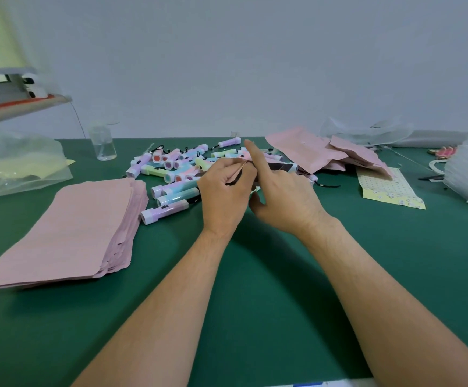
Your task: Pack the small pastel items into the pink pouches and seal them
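Matte green tabletop (pixel 255 289); hands, left (pixel 224 192) and right (pixel 286 196), in pinch-grip on flat pink pouch (pixel 237 174).

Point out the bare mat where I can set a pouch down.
Bare: mat right of the right forearm, below the yellow sheet; also between the pink pouch stack and left forearm. Crowded: the pastel pile and loose pouches farther back.

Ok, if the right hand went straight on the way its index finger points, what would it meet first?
Likely the lilac item lying at the far edge of the pile, just beyond the raised fingertip of the right hand. Depth is unclear: the finger may pass above it, toward the wall.
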Demonstrator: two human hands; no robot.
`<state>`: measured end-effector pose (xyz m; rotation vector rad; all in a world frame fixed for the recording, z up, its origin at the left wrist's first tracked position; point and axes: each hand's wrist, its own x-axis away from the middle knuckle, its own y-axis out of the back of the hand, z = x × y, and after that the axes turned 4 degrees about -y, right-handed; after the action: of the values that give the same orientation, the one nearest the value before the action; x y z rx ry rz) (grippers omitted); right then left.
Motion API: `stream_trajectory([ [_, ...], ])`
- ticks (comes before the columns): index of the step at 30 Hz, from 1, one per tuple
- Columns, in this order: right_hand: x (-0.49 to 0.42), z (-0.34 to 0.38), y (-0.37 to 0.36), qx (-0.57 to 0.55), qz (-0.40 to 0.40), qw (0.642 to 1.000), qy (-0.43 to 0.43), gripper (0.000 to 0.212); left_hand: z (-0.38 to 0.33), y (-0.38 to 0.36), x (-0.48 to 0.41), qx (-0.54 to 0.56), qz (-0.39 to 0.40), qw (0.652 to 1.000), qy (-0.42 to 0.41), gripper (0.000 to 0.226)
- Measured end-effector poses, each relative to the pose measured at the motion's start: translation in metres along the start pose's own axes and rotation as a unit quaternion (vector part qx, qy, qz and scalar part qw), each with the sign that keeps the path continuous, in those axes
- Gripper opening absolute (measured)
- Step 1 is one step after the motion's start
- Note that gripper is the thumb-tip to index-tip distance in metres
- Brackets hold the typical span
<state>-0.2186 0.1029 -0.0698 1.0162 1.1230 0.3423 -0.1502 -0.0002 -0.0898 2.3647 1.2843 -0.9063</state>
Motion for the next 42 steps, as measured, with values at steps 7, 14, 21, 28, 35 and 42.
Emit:
stream_trajectory([
  [7, -0.003, 0.001, -0.002, 0.000, 0.013, 1.000, 0.006, 0.103, -0.002, -0.001, -0.002, -0.001, 0.001, 1.000, -0.021, 0.020],
  [14, -0.004, -0.007, -0.002, -0.047, 0.044, 0.998, 0.013, 0.104, -0.001, 0.000, -0.001, -0.020, 0.017, 0.999, -0.036, 0.019],
  [21, -0.001, -0.029, 0.026, -0.183, -0.312, 0.931, 0.057, 0.051, -0.008, 0.015, -0.019, 0.030, -0.109, 0.994, 0.001, 0.021],
  [28, -0.006, -0.039, 0.017, -0.320, -0.155, 0.934, -0.011, 0.040, -0.027, 0.018, -0.020, 0.086, -0.023, 0.996, -0.008, 0.030],
  [35, -0.009, -0.040, 0.021, -0.406, -0.248, 0.877, -0.074, 0.012, -0.022, 0.024, -0.025, 0.097, -0.028, 0.995, 0.011, 0.051],
  [42, -0.009, -0.067, 0.022, -0.520, -0.261, 0.791, -0.191, 0.022, 0.003, 0.045, -0.030, 0.063, 0.149, 0.985, 0.052, 0.023],
])
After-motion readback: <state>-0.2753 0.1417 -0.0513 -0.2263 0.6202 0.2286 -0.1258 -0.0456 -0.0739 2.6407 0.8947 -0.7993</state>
